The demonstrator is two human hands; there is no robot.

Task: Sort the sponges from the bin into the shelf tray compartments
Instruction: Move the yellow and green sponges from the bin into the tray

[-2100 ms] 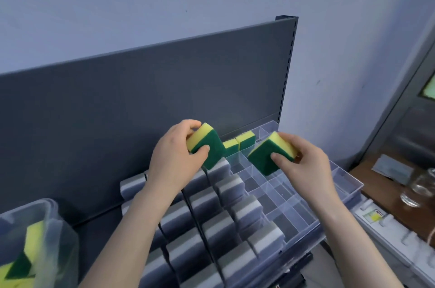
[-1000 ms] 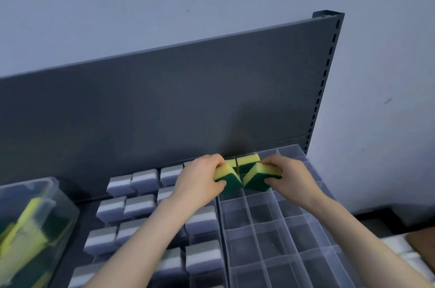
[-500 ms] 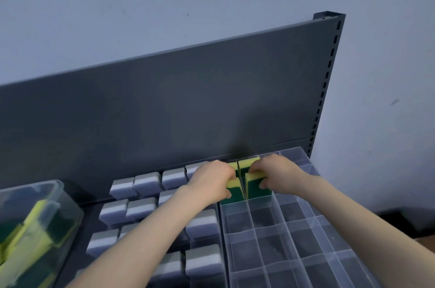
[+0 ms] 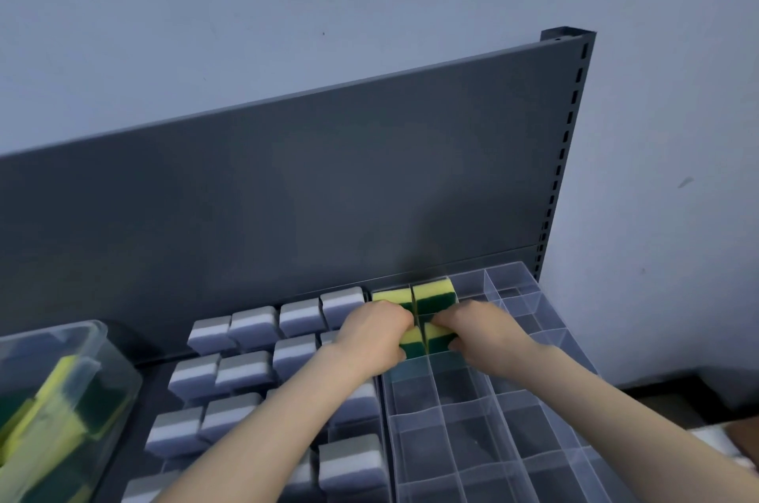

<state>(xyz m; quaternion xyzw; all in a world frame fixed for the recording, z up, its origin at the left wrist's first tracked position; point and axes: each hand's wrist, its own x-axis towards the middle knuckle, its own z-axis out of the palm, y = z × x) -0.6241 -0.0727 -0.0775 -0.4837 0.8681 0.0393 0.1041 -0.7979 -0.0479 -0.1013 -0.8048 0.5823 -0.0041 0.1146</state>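
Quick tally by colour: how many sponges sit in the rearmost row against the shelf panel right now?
Grey-white sponges: 4
Yellow-green sponges: 2
Total: 6
Not counted: the pair that left hand and right hand hold, one row forward.

No text, label, brand, number or sign can be read anywhere in view.

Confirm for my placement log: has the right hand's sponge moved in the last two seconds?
Yes. The sponge dropped from above the clear tray into its second-row compartment.
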